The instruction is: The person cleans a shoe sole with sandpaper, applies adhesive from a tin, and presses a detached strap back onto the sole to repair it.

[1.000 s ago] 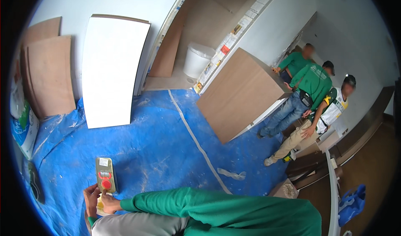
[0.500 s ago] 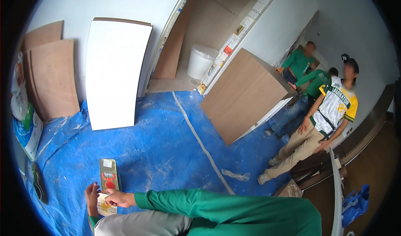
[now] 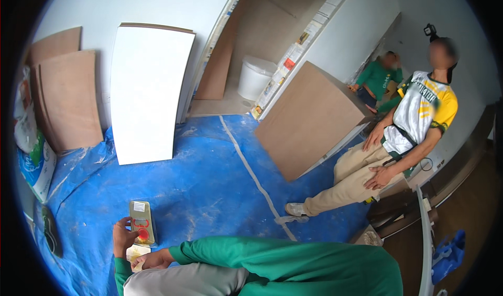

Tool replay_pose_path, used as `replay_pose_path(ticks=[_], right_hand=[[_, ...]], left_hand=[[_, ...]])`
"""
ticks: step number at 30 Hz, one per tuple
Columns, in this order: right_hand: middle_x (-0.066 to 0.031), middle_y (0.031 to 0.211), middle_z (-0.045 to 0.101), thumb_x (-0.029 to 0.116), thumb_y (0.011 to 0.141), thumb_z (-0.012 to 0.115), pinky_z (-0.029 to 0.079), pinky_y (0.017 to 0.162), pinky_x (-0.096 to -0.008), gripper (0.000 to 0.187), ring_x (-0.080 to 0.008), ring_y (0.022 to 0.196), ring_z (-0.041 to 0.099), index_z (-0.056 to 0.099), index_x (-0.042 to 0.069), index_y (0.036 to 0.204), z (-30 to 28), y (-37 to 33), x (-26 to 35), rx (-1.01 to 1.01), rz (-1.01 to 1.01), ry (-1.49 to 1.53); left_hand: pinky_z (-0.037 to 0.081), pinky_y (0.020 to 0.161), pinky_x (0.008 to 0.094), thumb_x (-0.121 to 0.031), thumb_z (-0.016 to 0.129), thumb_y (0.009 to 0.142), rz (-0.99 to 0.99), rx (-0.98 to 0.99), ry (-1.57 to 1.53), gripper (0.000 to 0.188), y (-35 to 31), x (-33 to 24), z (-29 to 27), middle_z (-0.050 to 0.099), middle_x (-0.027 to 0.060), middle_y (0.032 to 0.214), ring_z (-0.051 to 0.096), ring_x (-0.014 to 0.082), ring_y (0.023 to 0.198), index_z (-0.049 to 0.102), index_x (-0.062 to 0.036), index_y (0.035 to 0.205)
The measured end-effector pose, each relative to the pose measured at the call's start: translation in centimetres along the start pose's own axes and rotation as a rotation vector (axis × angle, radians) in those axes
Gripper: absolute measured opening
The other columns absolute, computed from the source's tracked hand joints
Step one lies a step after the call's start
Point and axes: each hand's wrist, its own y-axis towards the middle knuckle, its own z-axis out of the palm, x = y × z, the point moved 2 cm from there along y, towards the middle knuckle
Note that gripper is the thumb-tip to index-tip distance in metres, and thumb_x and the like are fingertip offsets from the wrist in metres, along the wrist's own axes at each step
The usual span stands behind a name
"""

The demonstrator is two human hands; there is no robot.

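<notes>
A long, flat olive-coloured package [image 3: 149, 223] with red ring shapes and a white label lies in front of me on the blue sheet. My left hand [image 3: 124, 237] is at its left edge, fingers curled and thumb reaching toward the red disc. Just below the package is a pale yellow, card-like piece [image 3: 137, 252]; whether it is joined to the package I cannot tell. My right hand [image 3: 154, 259] is closed beside this piece, its fingertips at the lower edge. Part of that hand is hidden by my green sleeve and grey trouser leg.
Blue sheeting [image 3: 209, 191] covers the floor. A white panel [image 3: 152, 94] and brown boards [image 3: 70, 99] lean on the wall. A brown cabinet [image 3: 309, 120] stands right of the doorway, with a white bucket [image 3: 257, 78] inside. A person [image 3: 414, 112] stands at right; another person [image 3: 377, 81] is behind.
My left hand has moved up onto the package's edge, and my right hand has drawn down and back. The person at right has stepped nearer, covering one co-worker.
</notes>
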Motion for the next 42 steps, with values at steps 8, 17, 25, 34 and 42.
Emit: replay_pose_path(ticks=[8,17,25,34,42], right_hand=[[-0.0147,0.111,0.066,0.017,0.089,0.062,0.051,0.093,-0.0434,0.046,-0.0263,0.103,0.064,0.057,0.005,0.133,0.5,7.0,-4.6,-0.782,-0.239,-0.949],[-0.0348,0.131,0.055,0.011,0.081,0.065,0.046,0.102,-0.0507,0.096,-0.0486,0.119,0.057,0.009,0.000,0.158,-0.2,10.0,-8.8,-0.555,0.143,-1.015],[-0.0294,0.139,0.052,0.024,0.091,0.062,0.045,0.105,-0.0506,0.057,-0.0456,0.126,0.053,0.050,0.003,0.142,-3.4,9.3,-10.8,-0.413,0.074,-1.266],[-0.0224,0.136,0.058,0.034,0.092,0.063,0.047,0.100,-0.0493,0.057,-0.0402,0.123,0.058,0.050,0.008,0.141,-3.7,9.2,-10.1,-0.394,0.131,-1.293],[-0.0242,0.135,0.059,0.036,0.084,0.071,0.047,0.101,-0.0460,0.070,-0.0416,0.126,0.056,0.049,0.009,0.144,-9.9,10.7,-11.9,-0.465,-0.036,-1.460]], left_hand=[[0.051,0.076,0.0492,-0.035,0.086,0.072,0.187,-0.204,0.174,0.075,0.4,2.2,-0.4,0.067,0.0180,0.099,0.065,0.0378,0.092,0.053,-0.0079,0.134],[0.057,0.083,0.0418,-0.044,0.087,0.073,-0.040,-0.094,-0.036,0.078,-4.8,1.8,-5.8,0.070,0.0187,0.113,0.072,0.0321,0.094,0.057,-0.0078,0.135],[0.054,0.089,0.0459,-0.049,0.081,0.074,-0.047,-0.070,0.010,0.081,-3.6,0.2,-0.5,0.068,0.0203,0.117,0.067,0.0391,0.105,0.055,-0.0055,0.137],[0.053,0.091,0.0452,-0.025,0.083,0.070,-0.079,-0.125,-0.030,0.067,-3.9,2.4,0.0,0.070,0.0171,0.115,0.067,0.0357,0.107,0.061,-0.0083,0.131],[0.056,0.084,0.0419,-0.036,0.084,0.076,-0.069,-0.290,-0.227,0.062,-4.8,2.7,-3.5,0.073,0.0156,0.109,0.071,0.0302,0.096,0.066,-0.0049,0.126]])
